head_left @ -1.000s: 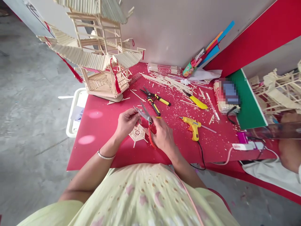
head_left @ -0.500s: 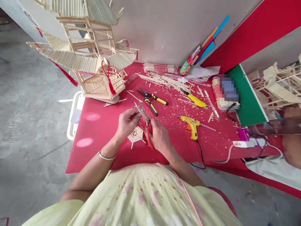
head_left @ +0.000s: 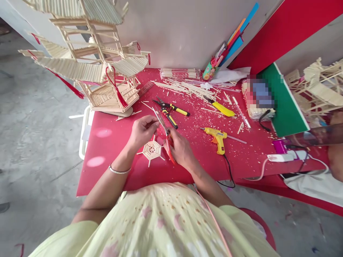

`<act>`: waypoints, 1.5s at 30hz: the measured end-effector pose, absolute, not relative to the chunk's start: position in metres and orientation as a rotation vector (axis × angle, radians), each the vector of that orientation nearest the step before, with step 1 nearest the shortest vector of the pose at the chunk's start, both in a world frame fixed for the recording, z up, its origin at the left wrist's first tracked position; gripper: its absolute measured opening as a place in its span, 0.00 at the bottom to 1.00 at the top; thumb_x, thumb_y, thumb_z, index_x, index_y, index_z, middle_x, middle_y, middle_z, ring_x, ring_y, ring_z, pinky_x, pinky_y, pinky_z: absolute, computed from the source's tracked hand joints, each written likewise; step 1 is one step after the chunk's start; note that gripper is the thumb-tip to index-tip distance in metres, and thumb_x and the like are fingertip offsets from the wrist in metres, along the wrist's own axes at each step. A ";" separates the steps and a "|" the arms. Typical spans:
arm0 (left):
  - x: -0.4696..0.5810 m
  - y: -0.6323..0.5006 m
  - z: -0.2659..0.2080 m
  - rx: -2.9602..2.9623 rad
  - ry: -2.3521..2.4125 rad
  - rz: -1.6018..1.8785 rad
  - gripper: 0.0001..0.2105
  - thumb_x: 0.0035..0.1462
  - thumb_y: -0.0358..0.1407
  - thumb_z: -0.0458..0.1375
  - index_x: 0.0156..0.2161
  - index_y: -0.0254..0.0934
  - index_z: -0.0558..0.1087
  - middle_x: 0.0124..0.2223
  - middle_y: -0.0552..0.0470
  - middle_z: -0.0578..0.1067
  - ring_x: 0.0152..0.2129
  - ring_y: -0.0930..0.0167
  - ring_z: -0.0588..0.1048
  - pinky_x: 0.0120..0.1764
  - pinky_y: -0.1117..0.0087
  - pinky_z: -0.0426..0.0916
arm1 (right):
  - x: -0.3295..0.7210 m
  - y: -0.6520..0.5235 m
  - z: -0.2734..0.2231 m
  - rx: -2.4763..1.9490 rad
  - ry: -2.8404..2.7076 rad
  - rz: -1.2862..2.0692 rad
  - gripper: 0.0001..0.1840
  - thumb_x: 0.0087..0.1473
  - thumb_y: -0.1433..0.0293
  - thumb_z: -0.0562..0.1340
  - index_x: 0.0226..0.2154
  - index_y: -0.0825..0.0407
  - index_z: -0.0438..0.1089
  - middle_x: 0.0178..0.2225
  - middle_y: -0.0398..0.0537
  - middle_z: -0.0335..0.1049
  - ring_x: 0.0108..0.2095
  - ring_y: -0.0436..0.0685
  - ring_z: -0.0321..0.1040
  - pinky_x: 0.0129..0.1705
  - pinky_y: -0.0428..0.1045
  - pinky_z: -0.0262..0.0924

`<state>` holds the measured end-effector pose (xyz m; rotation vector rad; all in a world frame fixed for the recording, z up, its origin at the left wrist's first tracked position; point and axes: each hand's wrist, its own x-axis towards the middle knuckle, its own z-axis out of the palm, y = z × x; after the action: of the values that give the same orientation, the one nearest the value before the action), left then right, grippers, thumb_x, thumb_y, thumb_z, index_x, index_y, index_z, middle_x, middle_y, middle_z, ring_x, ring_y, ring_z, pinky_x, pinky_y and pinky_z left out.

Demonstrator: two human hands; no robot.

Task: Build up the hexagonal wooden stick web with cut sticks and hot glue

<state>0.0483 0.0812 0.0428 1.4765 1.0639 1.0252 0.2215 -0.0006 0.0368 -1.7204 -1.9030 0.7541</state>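
Note:
My right hand (head_left: 180, 146) is closed around the red handles of a pair of scissors (head_left: 169, 142), whose blades point up and away to the left. Fingers of my left hand (head_left: 144, 130) are pinched together right beside the blades; what they hold, if anything, is too small to make out. Below and between both hands, a six-sided web-like piece of thin wooden sticks (head_left: 152, 150) lies flat on the red tabletop (head_left: 107, 178). Just beyond the scissors rest cutting pliers (head_left: 169, 110) with black and yellow handles.
A tall stick pagoda (head_left: 107, 96) with red tassels stands at the back left. Loose sticks (head_left: 187, 89) and chips lie behind the pliers. To the right are a yellow utility knife (head_left: 223, 109), a yellow glue gun (head_left: 218, 137) with its cord, and a green board (head_left: 288, 107).
The view has shifted slightly. The scissor blades look closer together, and the web-like piece shows more fully between my hands. Both hands keep their grips.

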 end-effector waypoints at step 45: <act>0.042 0.070 0.020 1.513 0.977 1.014 0.09 0.62 0.39 0.64 0.36 0.36 0.82 0.22 0.55 0.71 0.16 0.77 0.68 0.22 0.76 0.62 | 0.220 -0.016 0.034 -1.763 -1.918 0.635 0.21 0.64 0.63 0.57 0.58 0.50 0.64 0.46 0.55 0.76 0.44 0.63 0.74 0.42 0.52 0.63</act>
<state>0.0420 0.0702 0.0200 1.5127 0.9771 1.0140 0.2198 -0.0159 0.0339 -1.7634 -1.9181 0.6353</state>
